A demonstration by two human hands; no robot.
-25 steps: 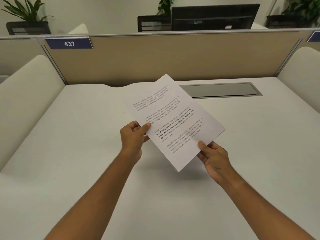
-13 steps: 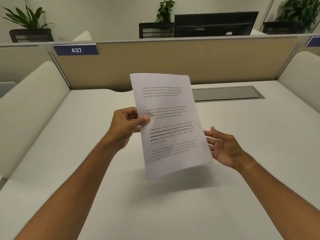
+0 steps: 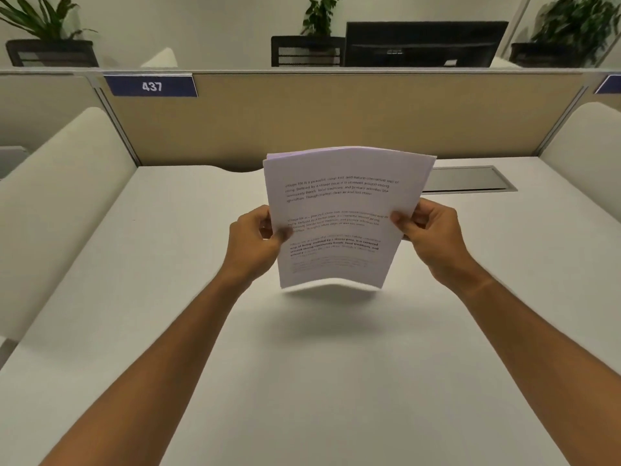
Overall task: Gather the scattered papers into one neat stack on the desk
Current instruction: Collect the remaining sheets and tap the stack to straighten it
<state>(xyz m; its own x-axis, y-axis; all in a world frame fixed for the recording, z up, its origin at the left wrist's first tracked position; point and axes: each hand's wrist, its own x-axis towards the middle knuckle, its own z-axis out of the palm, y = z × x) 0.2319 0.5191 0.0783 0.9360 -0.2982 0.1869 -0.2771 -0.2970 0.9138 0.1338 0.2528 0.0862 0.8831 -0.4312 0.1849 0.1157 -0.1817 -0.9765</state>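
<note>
A bundle of white printed papers (image 3: 339, 210) stands nearly upright in the air above the white desk (image 3: 302, 364), its lower edge a little off the surface and slightly bowed. Several sheet edges show at its top. My left hand (image 3: 255, 243) pinches the bundle's left edge, thumb on the printed side. My right hand (image 3: 433, 237) grips the right edge the same way. No other loose paper shows on the desk.
A beige partition (image 3: 336, 116) with a blue "437" label (image 3: 151, 86) closes the desk's far side. A grey cable hatch (image 3: 470, 179) sits at the back right. Rounded white dividers (image 3: 60, 203) flank both sides. Monitor (image 3: 423, 43) and plants stand beyond.
The papers turned from slanted and flat to upright. My right hand, which had let go half a second ago, closed on the right edge again. The view tilted up slightly.
</note>
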